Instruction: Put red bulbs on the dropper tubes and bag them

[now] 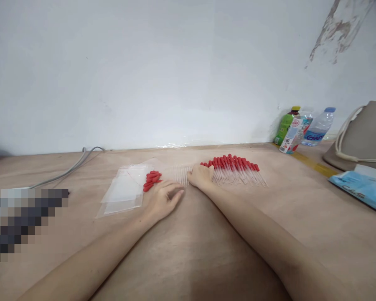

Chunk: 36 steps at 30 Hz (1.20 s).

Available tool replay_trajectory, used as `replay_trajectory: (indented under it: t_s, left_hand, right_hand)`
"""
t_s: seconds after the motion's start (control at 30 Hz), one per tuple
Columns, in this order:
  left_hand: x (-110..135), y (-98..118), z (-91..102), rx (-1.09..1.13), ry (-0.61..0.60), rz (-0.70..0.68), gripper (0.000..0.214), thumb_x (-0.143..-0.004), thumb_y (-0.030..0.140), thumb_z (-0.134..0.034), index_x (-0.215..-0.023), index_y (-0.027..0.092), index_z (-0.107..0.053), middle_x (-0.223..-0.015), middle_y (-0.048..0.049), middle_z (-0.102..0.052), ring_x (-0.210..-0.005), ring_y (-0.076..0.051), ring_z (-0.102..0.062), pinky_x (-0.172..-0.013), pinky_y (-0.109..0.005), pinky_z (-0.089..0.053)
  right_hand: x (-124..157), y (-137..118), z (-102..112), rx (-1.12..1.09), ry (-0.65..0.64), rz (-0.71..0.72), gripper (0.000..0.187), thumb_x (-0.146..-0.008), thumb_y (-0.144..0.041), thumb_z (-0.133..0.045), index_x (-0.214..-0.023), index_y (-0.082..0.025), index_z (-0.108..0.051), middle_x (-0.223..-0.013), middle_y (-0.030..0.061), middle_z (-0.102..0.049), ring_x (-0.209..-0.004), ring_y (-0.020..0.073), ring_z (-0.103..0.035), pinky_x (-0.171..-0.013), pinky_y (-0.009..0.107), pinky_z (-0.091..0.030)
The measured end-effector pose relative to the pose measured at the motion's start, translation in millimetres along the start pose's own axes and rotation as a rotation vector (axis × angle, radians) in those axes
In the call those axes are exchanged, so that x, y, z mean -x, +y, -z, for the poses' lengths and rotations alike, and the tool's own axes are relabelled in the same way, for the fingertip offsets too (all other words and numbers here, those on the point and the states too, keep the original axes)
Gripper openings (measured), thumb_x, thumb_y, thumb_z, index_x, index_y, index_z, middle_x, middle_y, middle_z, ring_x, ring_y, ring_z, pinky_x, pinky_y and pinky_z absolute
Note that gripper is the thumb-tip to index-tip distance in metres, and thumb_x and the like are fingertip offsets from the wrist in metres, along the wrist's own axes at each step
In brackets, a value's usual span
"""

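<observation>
My left hand rests on the table with its fingers stretched to the right and its thumb apart; nothing shows in it. Just behind its wrist and knuckles lies a small pile of loose red rubber bulbs. Thin clear tubes lie side by side between my two hands. My right hand is closed at the right end of these tubes, and its curled fingers hide whatever they hold. Right beside it spreads a fan of droppers, clear tubes with red bulbs on their far ends.
Clear plastic bags lie stacked left of the loose bulbs. A grey cable runs along the left. At the back right stand bottles and a carton, near a grey bag and a blue packet.
</observation>
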<state>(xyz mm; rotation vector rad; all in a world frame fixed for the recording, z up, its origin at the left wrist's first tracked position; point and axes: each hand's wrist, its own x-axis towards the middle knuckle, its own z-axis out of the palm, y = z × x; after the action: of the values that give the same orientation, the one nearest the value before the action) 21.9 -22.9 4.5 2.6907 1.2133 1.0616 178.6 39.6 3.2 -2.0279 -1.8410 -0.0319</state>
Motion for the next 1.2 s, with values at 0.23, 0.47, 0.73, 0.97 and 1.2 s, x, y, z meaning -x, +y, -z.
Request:
replay_trajectory:
  t_s: [0.23, 0.47, 0.73, 0.97, 1.2]
  left_hand:
    - [-6, -40, 12.6, -0.553, 0.087, 0.129, 0.019, -0.077, 0.03, -0.051, -0.087, 0.02, -0.064, -0.091, -0.0085, -0.056, -0.087, -0.027, -0.045, -0.071, -0.039, -0.036]
    - [-5, -51, 8.7, -0.522, 0.058, 0.083, 0.015, -0.078, 0.027, -0.051, -0.081, 0.021, -0.064, -0.085, -0.0074, -0.054, -0.084, -0.025, -0.044, -0.069, -0.037, -0.037]
    - [-3, -28, 8.8, -0.041, 0.067, 0.007, 0.017, -0.085, 0.021, -0.037, -0.093, 0.018, -0.051, -0.092, -0.0054, -0.054, -0.085, -0.017, -0.051, -0.075, -0.03, -0.043]
    - [4, -4, 3.0, 0.173, 0.049, 0.018, 0.011, -0.081, 0.024, -0.047, -0.086, 0.018, -0.054, -0.095, -0.0058, -0.058, -0.085, -0.016, -0.056, -0.077, -0.03, -0.046]
    - [3, 18, -0.5, 0.299, 0.051, 0.085, 0.02, -0.076, 0.029, -0.056, -0.092, 0.017, -0.054, -0.105, -0.0068, -0.052, -0.075, -0.011, -0.06, -0.067, -0.024, -0.054]
  right_hand:
    - [2, 2, 1, 0.024, -0.025, 0.011, 0.028, -0.074, -0.03, -0.042, -0.077, -0.013, -0.064, -0.08, 0.0139, -0.065, -0.076, 0.0237, -0.057, -0.078, 0.04, -0.021]
    - [13, 4, 8, 0.055, 0.006, 0.067, 0.024, -0.075, -0.024, -0.043, -0.077, -0.01, -0.062, -0.079, 0.0158, -0.063, -0.074, 0.0235, -0.056, -0.075, 0.039, -0.022]
    - [48, 31, 13, -0.006, 0.244, 0.264, 0.021, -0.083, -0.022, -0.035, -0.084, -0.012, -0.052, -0.082, 0.0111, -0.061, -0.081, 0.0217, -0.051, -0.077, 0.038, -0.022]
    - [79, 72, 21, -0.301, 0.246, 0.536, 0.013, -0.084, -0.024, -0.041, -0.085, -0.016, -0.051, -0.074, 0.0021, -0.061, -0.069, 0.014, -0.054, -0.079, 0.034, -0.025]
    - [88, 89, 30, -0.357, 0.26, 0.648, 0.023, -0.086, -0.022, -0.04, -0.103, -0.017, -0.053, -0.084, 0.0045, -0.063, -0.073, 0.0133, -0.055, -0.075, 0.031, -0.029]
